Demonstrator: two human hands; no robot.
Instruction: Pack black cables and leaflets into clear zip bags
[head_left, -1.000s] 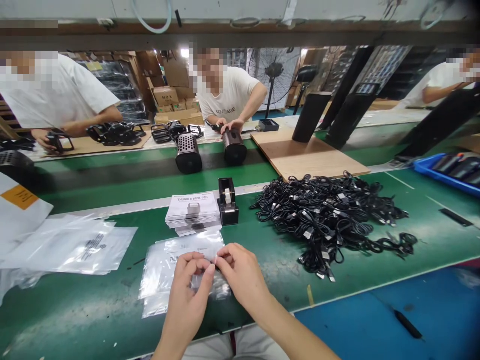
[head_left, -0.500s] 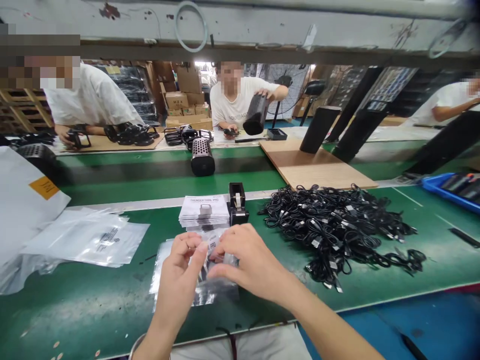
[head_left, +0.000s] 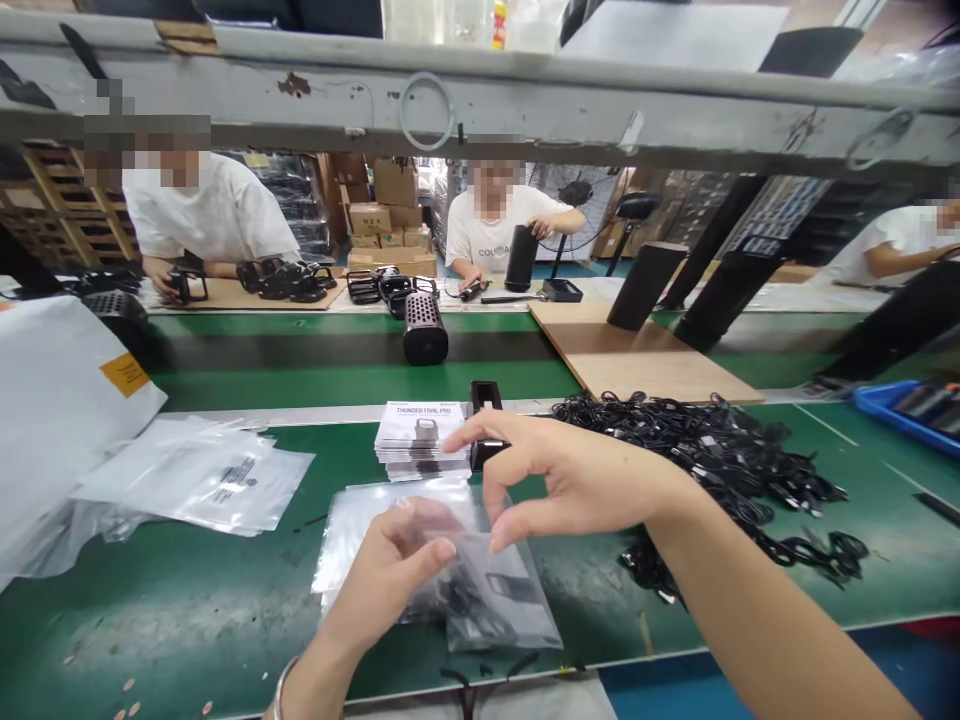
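Observation:
My left hand [head_left: 397, 565] grips a clear plastic bag [head_left: 525, 605] near its opening, thumb in front and fingers behind. Through the film I make out a printed sheet and a dark coiled cable. My right hand [head_left: 559, 475] is just above the bag's upper right corner, index finger stretched out and thumb apart from the other fingers. Under my left hand lie flat clear bags [head_left: 337, 540]. Behind my fingers stands a stack of printed booklets [head_left: 416, 425] beside a black tape dispenser [head_left: 484, 395], partly covered by my right hand.
A heap of black cables [head_left: 720, 450] spreads to the right, partly behind my arm. White printed bags [head_left: 247, 480] lie left. Beyond are a perforated black device [head_left: 425, 330], a wooden board [head_left: 645, 365] and a blue tray [head_left: 900, 410]. Co-workers sit across the green bench.
My right hand has lifted and moved right, its fingers spreading away from the bag. The filled bag now hangs lower and further right from my left hand. The camera view has tilted up slightly.

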